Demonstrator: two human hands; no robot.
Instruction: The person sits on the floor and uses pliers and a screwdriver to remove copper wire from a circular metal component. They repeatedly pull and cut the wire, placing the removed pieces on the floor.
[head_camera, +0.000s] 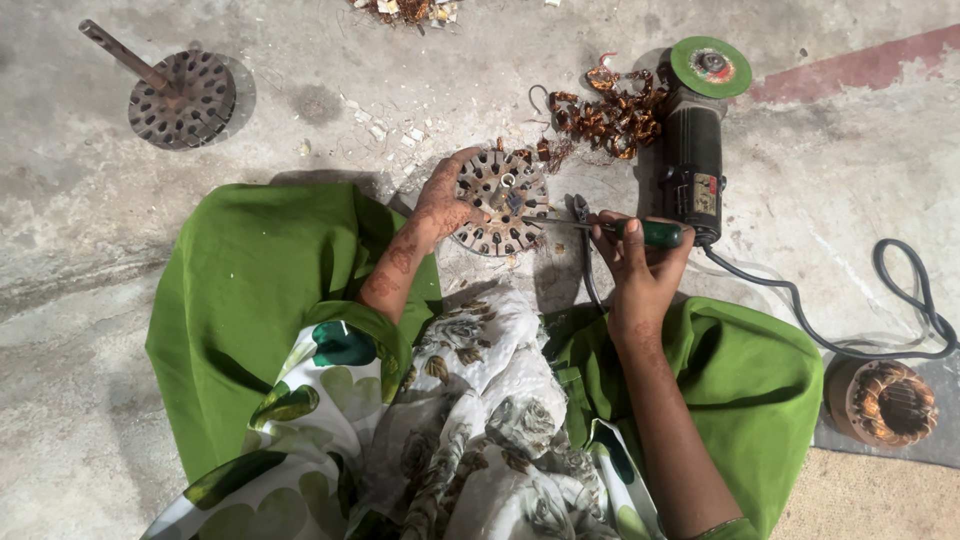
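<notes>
Screwdriver (610, 229) against slotted round metal core (502, 203)

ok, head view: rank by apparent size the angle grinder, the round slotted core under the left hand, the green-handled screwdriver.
1. angle grinder, clearly largest.
2. round slotted core, which the left hand steadies.
3. green-handled screwdriver in the right hand; partly hidden by the grip, so its length against the core is unsure.

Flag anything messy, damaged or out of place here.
Tangled copper wire scraps lie loose on the floor beside the angle grinder. White chips are scattered near the slotted metal disc. Nothing else stands out.
</notes>
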